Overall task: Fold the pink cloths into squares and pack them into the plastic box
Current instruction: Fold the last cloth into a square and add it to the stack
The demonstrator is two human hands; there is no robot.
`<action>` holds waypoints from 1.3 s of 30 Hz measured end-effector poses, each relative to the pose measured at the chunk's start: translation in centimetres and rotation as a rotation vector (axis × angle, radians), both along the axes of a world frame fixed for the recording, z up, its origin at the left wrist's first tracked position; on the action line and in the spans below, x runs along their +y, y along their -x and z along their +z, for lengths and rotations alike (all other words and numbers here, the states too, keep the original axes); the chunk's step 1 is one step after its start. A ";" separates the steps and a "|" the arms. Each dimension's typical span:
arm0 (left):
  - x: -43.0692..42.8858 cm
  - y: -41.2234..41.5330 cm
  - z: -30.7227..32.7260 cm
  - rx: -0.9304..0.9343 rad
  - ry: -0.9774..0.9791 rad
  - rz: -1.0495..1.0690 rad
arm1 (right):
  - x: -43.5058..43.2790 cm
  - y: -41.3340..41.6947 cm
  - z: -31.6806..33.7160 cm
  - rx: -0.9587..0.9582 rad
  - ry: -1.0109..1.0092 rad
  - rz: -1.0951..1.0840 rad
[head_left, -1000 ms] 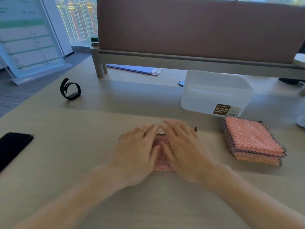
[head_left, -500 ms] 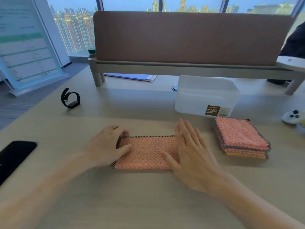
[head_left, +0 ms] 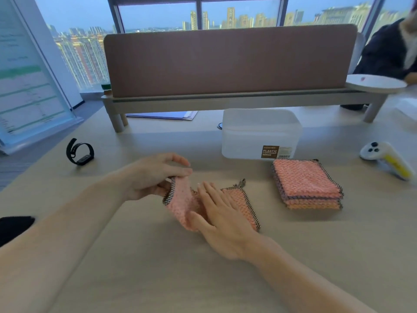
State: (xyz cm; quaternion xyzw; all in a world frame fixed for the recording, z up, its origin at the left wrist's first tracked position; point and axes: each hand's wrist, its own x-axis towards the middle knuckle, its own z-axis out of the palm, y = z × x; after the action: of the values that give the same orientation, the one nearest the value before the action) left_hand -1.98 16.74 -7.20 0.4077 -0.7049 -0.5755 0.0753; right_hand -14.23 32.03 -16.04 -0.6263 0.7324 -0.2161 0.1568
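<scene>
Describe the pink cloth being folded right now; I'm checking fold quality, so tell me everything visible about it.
The pink cloth is a knobbly woven square-ish rag with a black-and-white checked trim. It lies on the table, mid-fold: the left hand pinches its left edge and lifts it over, while the right hand presses flat on its middle. Its right part lies flat, one far corner curling up.

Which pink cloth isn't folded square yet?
The pink cloth under the right hand, its left end lifted by the left hand. The stack beside the box is already square.
</scene>
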 end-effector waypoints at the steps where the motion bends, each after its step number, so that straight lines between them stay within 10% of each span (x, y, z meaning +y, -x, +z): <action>1: 0.5 1.2 0.4 0.011 -0.018 -0.028 | 0.4 0.6 0.8 -0.193 0.045 -0.024; 6: 2.9 7.3 -0.4 -0.065 -0.071 -0.182 | 3.7 4.9 2.8 -0.791 0.339 -0.335; 14: 3.8 9.6 -2.8 -0.208 0.024 -0.265 | 5.1 7.0 0.5 -0.361 0.131 -0.414; 26: 7.3 5.9 -5.9 -0.140 1.131 -0.243 | 6.4 6.7 1.6 0.014 0.136 -0.377; 39: 7.3 -1.0 -10.3 -0.498 0.975 -0.336 | 1.4 5.8 -1.2 0.368 -0.117 0.026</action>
State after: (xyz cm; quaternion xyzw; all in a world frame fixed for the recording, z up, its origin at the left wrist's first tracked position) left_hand -1.00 24.04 -17.53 0.3315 -0.9405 -0.0747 -0.0063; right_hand -20.07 33.39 -17.25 -0.6546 0.7518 -0.0528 0.0591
